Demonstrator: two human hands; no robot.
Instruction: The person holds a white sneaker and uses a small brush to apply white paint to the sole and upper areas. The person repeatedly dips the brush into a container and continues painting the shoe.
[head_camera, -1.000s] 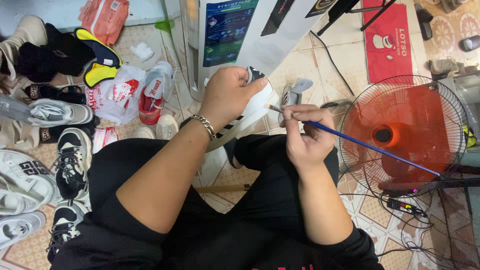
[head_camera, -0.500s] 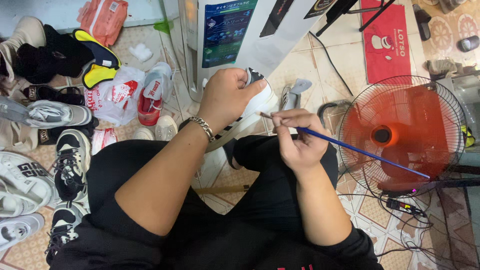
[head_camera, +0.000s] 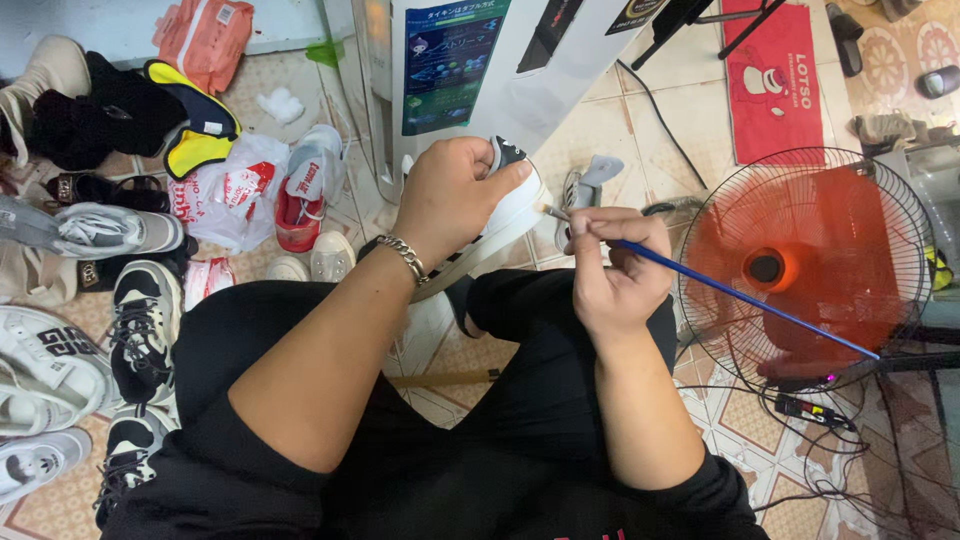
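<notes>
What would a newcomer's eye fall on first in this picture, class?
At centre, the left hand grips a white shoe while the right hand holds a blue brush with its tip at the sole. To the right stands an orange fan; shoes lie piled on the floor at left.

White sneaker (head_camera: 505, 215) with black heel tab, tilted, sole edge facing right, held above lap; thin blue-handled paintbrush (head_camera: 720, 292) angled, tip touching sneaker's sole edge.
</notes>
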